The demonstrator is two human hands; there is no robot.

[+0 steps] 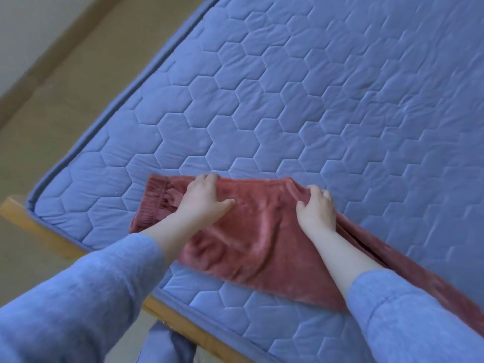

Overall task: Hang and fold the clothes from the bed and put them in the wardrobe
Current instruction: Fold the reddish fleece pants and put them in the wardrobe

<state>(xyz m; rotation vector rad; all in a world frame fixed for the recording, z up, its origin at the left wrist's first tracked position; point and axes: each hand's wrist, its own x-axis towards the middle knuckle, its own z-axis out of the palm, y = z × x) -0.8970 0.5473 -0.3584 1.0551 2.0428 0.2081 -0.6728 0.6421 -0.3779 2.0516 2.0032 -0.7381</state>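
We have the pink trousers [251,239] lying on the blue quilted mattress [314,100], near its corner, with the elastic waistband to the left and the legs running off to the lower right. Our left hand [203,199] rests flat on the cloth just beside the waistband, fingers spread. Our right hand [315,209] has its fingers curled round a bunched fold at the trousers' far edge. The wooden bed frame [39,226] shows beneath the mattress edge.

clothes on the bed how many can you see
1: pink trousers on the mattress near its edge, left hand resting by the waistband, right hand gripping them. Others may be off-frame.
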